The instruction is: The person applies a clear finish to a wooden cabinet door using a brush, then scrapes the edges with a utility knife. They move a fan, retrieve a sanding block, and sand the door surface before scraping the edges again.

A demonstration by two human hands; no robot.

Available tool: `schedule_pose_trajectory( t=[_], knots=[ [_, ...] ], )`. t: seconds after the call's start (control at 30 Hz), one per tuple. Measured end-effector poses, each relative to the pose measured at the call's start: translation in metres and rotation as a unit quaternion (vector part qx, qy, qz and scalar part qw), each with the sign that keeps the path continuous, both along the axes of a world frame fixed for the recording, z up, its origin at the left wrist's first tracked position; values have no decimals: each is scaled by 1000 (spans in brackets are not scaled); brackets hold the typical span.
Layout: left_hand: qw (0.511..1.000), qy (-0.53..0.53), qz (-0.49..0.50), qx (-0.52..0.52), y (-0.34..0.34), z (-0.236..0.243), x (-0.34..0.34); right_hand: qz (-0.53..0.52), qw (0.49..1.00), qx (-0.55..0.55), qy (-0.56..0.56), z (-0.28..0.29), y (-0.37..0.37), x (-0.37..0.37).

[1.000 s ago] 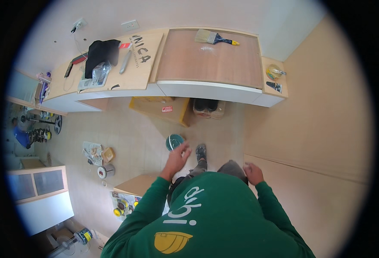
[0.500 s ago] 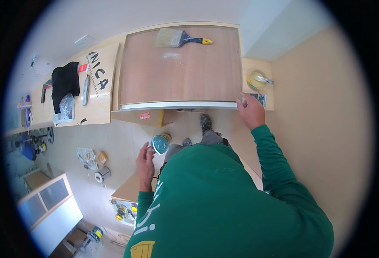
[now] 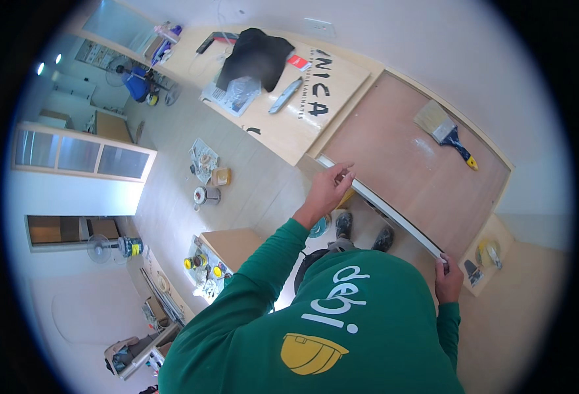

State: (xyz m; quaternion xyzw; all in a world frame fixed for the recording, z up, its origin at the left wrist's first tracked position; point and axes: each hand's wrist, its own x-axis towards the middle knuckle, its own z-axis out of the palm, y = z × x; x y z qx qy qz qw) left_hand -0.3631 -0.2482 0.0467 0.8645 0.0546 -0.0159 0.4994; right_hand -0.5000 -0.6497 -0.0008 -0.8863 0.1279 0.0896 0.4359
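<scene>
Head view: left hand (image 3: 327, 192) loosely open at the panel's (image 3: 394, 148) edge, right hand (image 3: 448, 281) gripping its corner, perhaps for steadiness.

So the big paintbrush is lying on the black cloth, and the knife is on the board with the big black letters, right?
Not quite: in the head view, the paintbrush lies on the reddish-brown panel, not the black cloth. The knife is on the lettered board.
</scene>
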Motion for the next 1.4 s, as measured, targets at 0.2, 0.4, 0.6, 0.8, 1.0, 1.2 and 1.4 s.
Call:
schedule_pose_trajectory(
  t=[0.2,0.4,0.6,0.8,1.0,1.2,1.4],
  knots=[
    [999,-48,14,14,43,-19,0,38,996,-76,-14,15,21,25],
    [999,35,17,-24,84,-33,-38,114,991,-74,-16,18,72,57],
    [997,21,55,-45,121,-59,-71,203,975,-85,-39,26,126,110],
    [989,39,135,-48,156,-39,-103,241,955,-146,-95,20,137,176],
    [962,43,266,-41,159,-44,-161,218,916,-295,-161,-3,60,285],
    [909,-5,415,-36,107,-37,-216,284,846,-426,-149,-25,29,345],
    [860,42,492,-129,37,-50,-254,260,896,-196,-301,-34,113,356]
  ],
)
